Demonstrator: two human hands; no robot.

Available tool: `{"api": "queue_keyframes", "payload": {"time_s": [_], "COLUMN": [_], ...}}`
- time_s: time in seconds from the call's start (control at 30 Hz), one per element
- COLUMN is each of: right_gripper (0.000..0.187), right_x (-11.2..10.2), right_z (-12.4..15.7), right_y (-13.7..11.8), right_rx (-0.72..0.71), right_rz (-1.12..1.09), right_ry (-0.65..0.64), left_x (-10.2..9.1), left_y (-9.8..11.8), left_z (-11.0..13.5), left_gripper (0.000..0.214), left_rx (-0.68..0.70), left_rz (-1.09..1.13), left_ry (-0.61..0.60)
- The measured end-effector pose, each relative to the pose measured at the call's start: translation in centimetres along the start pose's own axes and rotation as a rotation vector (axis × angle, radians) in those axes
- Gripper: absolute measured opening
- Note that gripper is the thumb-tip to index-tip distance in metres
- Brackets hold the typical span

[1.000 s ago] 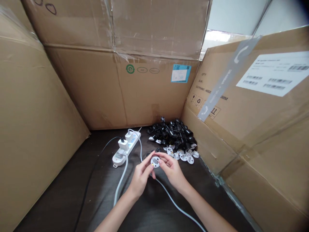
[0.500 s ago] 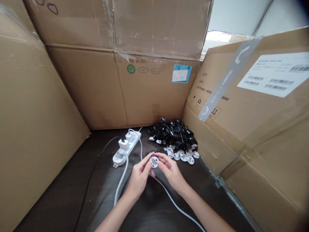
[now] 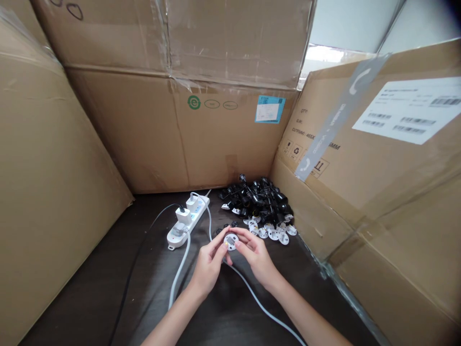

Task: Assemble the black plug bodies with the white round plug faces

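A small round white disc [image 3: 231, 241] with dark square spots and a grey patch sits between my two hands, its face turned up toward me. My left hand [image 3: 211, 259] grips its left edge, with the thumb beside a small yellow spot. On the opposite edge, my right hand [image 3: 255, 252] holds it with thumb and fingers. The fingertips of both hands meet behind the disc, so its underside is hidden. Just beyond my hands lie a few small black round pieces [image 3: 235, 224], and several similar white discs [image 3: 273, 235] lie to the right.
A heap of glossy black parts [image 3: 259, 197] lies behind the white discs. A white power strip [image 3: 176, 236] with plugged-in adapters stands left of my hands, its cables crossing the dark tabletop [image 3: 151, 288]. Large cardboard boxes [image 3: 216, 139] wall in the back and both sides.
Both hands keep hold of the white disc in nearly the same place. The disc and the left thumb have shifted very slightly; the whole view has moved a little.
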State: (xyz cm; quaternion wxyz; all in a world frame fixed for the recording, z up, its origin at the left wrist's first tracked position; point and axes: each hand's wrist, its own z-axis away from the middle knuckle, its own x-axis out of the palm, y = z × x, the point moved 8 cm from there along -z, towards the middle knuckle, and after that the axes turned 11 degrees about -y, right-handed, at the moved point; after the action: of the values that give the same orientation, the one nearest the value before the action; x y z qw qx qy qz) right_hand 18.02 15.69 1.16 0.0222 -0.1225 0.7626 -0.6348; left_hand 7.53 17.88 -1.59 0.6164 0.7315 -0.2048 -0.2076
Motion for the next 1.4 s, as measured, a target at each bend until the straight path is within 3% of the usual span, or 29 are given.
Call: {"api": "queue_keyframes", "payload": {"time_s": [0.53,0.93,1.4], "right_gripper": [0.035,0.031,0.031], "right_x": [0.1,-0.5,-0.5], "right_z": [0.1,0.5,0.3], "right_y": [0.1,-0.8,-0.1], "right_rx": [-0.054,-0.142,-0.116], "right_rz": [0.239,0.333,0.215], "right_ry": [-0.041,0.047,0.039], "left_x": [1.0,1.4,0.9], "left_y": [-0.3,-0.3,0.3], "left_z": [-0.2,-0.1,0.0], "left_gripper": [0.059,0.051,0.047], "left_rx": [0.039,0.050,0.046], "left_rz": [0.090,-0.081,-0.101], "left_ry": [-0.006,-0.053,-0.022]}}
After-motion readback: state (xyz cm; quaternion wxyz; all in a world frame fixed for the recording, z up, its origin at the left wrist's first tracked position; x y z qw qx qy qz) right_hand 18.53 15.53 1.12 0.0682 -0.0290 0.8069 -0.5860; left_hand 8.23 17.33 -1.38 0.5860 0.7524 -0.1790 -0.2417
